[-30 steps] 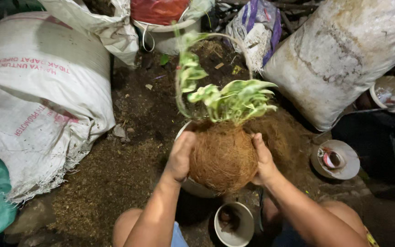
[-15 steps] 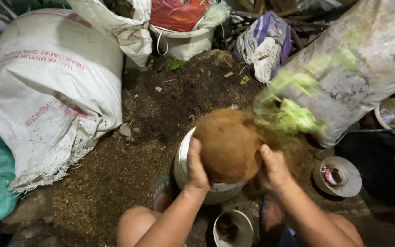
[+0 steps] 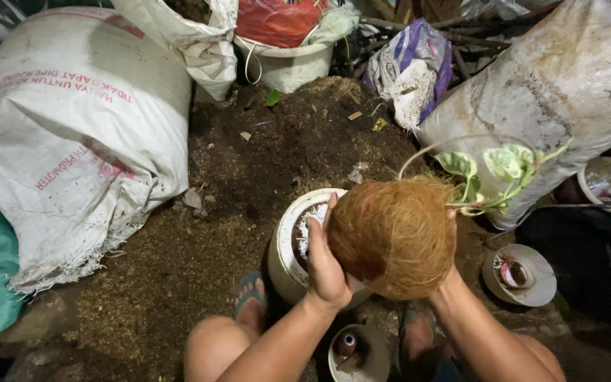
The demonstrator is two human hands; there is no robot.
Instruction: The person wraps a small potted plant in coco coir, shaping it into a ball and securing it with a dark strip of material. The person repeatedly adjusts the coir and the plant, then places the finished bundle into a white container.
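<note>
While tipped sideways above the white pot [image 3: 288, 244], the coconut-fibre ball [image 3: 392, 237] is cradled by 2 hands, left hand [image 3: 327, 265] fingers wrapped on it, right hand's hidden behind. It seems light, crumbly; its vine [image 3: 493, 173] fragile.

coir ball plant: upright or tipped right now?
Tipped. The coir ball lies on its side between the left hand and right hand, its leaves pointing sideways to the right, above the white pot.
</note>
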